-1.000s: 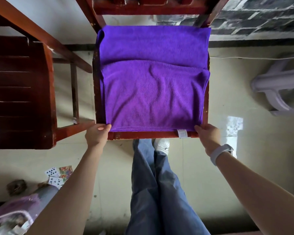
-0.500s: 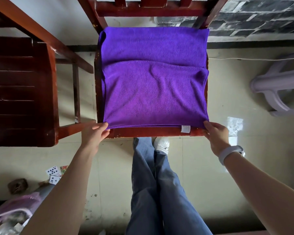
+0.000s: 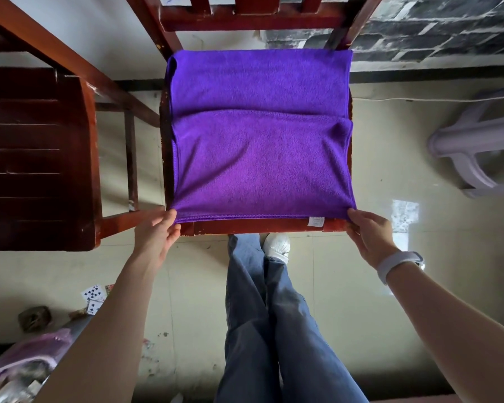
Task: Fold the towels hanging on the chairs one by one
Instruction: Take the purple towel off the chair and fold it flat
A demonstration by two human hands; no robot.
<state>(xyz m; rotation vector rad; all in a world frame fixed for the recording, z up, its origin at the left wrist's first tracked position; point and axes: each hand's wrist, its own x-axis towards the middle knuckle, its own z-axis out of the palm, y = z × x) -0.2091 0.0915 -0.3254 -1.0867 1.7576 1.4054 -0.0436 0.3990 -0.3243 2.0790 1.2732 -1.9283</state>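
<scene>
A purple towel (image 3: pixel 259 146) lies folded on the seat of a red-brown wooden chair (image 3: pixel 253 228), its upper layer ending in a crease across the middle. A white label sits at its near right edge. My left hand (image 3: pixel 157 231) pinches the towel's near left corner. At the near right corner, my right hand (image 3: pixel 367 231) pinches the cloth; a pale band is on that wrist. Both corners are raised slightly off the seat's front rail.
A second dark wooden chair (image 3: pixel 38 158) stands at the left. A pale plastic stool (image 3: pixel 477 141) lies at the right. Playing cards (image 3: pixel 93 295) and a pink bag (image 3: pixel 24 365) lie on the floor at lower left. My legs stand below the seat.
Both hands have moved from resting at the seat's front edge to pinching the towel's near corners. The near hem has drawn back a little from the rail.
</scene>
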